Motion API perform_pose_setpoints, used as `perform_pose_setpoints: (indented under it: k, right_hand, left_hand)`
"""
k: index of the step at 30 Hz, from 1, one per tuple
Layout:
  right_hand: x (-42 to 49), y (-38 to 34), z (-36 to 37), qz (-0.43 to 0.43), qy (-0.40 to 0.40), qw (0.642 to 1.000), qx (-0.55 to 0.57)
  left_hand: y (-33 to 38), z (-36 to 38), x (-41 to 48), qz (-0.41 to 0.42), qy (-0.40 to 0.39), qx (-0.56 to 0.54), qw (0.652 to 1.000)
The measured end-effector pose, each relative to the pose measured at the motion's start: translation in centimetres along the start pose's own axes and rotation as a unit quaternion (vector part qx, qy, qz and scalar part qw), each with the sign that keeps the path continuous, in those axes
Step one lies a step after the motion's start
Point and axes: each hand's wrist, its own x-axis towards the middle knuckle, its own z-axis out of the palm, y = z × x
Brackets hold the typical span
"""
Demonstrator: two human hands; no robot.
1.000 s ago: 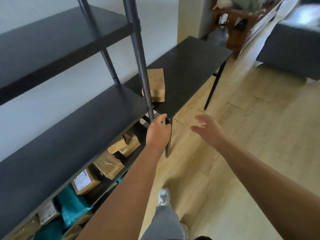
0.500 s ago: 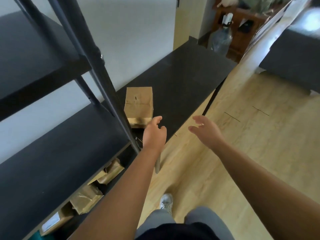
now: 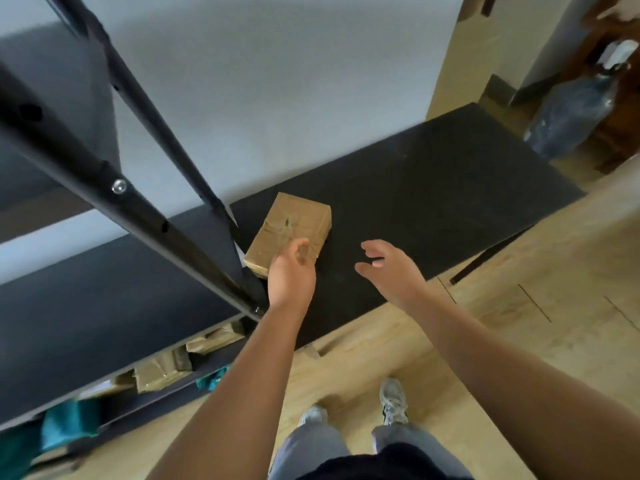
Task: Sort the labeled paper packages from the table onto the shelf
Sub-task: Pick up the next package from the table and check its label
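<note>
One brown paper package [image 3: 289,228] lies flat on the black table [image 3: 433,202], at its left end beside the shelf's post. My left hand [image 3: 292,275] hovers over the package's near corner, fingers apart, holding nothing. My right hand [image 3: 389,268] is open above the table, to the right of the package. The black shelf [image 3: 104,292] stands at the left. Several brown packages [image 3: 162,370] lie on its lower level.
A slanted black shelf post [image 3: 138,202] crosses the view just left of my left hand. Teal items [image 3: 69,420] sit on the bottom shelf level. A large water bottle [image 3: 571,116] and wooden furniture stand at the far right. My feet are on the wooden floor.
I have stepped closer to the table. Both hands have moved forward over it, the left one from the shelf post to the package's near corner.
</note>
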Motion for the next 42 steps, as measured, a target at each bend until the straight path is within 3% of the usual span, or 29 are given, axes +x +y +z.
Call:
perform_pose_setpoints:
  k: [7,14,19,24,33,37,42]
  right_hand:
    - [3.2,-1.8,1.0,-0.069,-0.1,0.99,-0.077]
    - [4.8,-3.5,3.5,-0.061,-0.134,0.98,-0.132]
    - [5.8,-4.1,4.4,-0.053,-0.14,0.976,-0.161]
    - [6.8,-2.8,4.9,-0.036,-0.132,0.98,-0.145]
    - [8.3,-1.4,3.3,-0.051,-0.134,0.975,-0.168]
    - [9.1,-1.7,2.4,-0.052,-0.172,0.974,-0.134]
    - [10.1,-1.2,2.1,-0.006,-0.217,0.973,-0.081]
  left_hand:
    - [-1.0,-2.0,1.1,-0.036,0.082,0.064,0.994]
    - [-1.9,-2.0,5.1,-0.069,-0.008,0.141,0.988]
    - [-2.5,-1.6,6.6,-0.114,-0.002,0.171,0.979]
    - [-2.1,-0.7,5.6,-0.134,-0.003,0.134,0.982]
    - [-2.3,1.7,2.7,-0.231,0.063,-0.014,0.971]
    - [-1.5,2.2,1.7,-0.226,0.134,-0.053,0.963]
    - [-0.4,2.4,1.1,-0.16,0.187,-0.005,0.969]
